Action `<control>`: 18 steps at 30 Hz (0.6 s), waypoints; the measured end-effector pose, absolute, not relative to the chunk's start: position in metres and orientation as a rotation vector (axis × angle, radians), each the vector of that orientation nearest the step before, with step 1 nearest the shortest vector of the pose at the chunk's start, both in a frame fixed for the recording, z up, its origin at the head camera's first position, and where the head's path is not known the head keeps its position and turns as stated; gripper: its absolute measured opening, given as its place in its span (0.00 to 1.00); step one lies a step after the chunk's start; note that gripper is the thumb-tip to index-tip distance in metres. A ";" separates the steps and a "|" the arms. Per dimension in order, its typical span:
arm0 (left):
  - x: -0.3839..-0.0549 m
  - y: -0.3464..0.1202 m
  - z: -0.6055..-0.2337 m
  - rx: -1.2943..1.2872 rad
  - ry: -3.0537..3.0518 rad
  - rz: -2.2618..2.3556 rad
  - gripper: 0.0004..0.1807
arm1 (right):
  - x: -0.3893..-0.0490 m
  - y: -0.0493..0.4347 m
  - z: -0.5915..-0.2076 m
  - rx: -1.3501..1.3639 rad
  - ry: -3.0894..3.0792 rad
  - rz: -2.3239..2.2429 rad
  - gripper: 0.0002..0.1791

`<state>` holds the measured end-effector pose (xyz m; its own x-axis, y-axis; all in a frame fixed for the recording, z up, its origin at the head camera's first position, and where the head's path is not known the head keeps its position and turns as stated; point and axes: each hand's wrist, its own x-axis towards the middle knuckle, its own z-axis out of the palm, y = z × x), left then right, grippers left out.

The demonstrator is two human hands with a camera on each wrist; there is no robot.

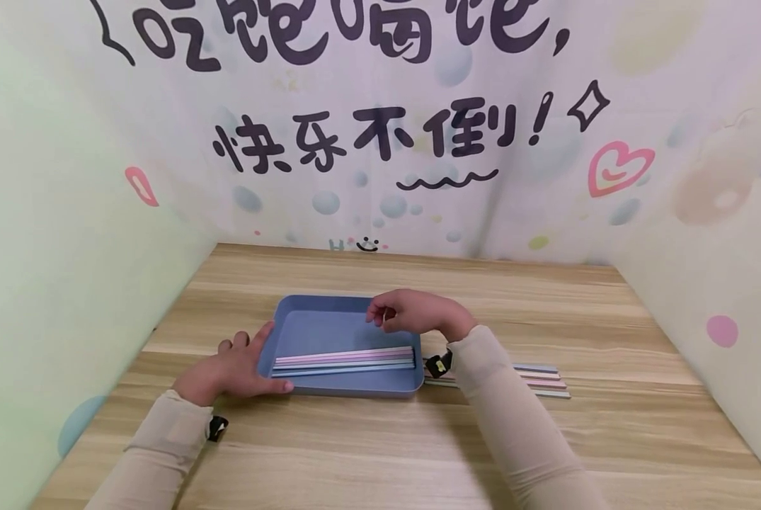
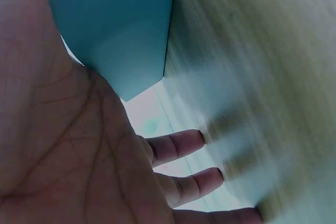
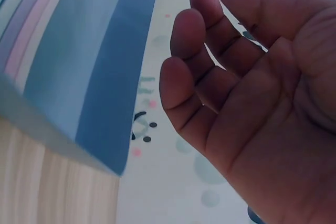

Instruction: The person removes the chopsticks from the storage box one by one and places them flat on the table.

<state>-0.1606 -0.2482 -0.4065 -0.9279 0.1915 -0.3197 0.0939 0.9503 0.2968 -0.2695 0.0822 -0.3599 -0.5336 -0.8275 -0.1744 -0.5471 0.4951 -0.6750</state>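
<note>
A blue rectangular tray (image 1: 329,329) lies on the table, with several pastel chopsticks (image 1: 348,360) side by side along its front half. At the tray's left end is my left hand (image 1: 233,368), its thumb along the front corner and its index finger by the left wall. The left wrist view has the tray wall (image 2: 115,19) against that hand, the other fingers spread at the table. Above the tray's back right part hovers my right hand (image 1: 415,312), fingers loosely bent. Nothing sits between those fingers (image 3: 184,32) in the right wrist view.
More pastel chopsticks (image 1: 548,386) lie on the wooden table (image 1: 329,453) right of the tray, partly hidden by my right forearm. A printed wall cloth (image 1: 367,205) rises behind the table, and walls stand at both sides.
</note>
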 end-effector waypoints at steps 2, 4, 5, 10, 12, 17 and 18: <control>-0.161 -0.247 -0.406 0.206 2.753 0.391 0.72 | -0.270 0.078 -0.362 -1.146 2.250 -0.767 0.12; -0.161 -0.247 -0.405 0.209 2.753 0.390 0.72 | -0.271 0.074 -0.363 -1.167 2.237 -0.764 0.12; -0.161 -0.247 -0.405 0.209 2.752 0.390 0.72 | -0.271 0.072 -0.364 -1.176 2.232 -0.760 0.12; -0.162 -0.247 -0.405 0.219 2.759 0.386 0.71 | -0.272 0.060 -0.368 -1.182 2.219 -0.749 0.11; -0.162 -0.248 -0.405 0.218 2.763 0.383 0.71 | -0.273 0.055 -0.370 -1.182 2.223 -0.735 0.11; -0.161 -0.247 -0.405 0.213 2.755 0.394 0.72 | -0.273 0.042 -0.379 -1.188 2.214 -0.679 0.10; -0.160 -0.247 -0.405 0.214 2.754 0.397 0.72 | -0.272 0.040 -0.381 -1.189 2.213 -0.664 0.10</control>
<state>-0.1605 -0.2466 -0.4050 -0.9276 0.1955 -0.3182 0.0977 0.9494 0.2984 -0.2723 0.0402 -0.3807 -0.4674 -0.8554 -0.2230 -0.5912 0.4900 -0.6406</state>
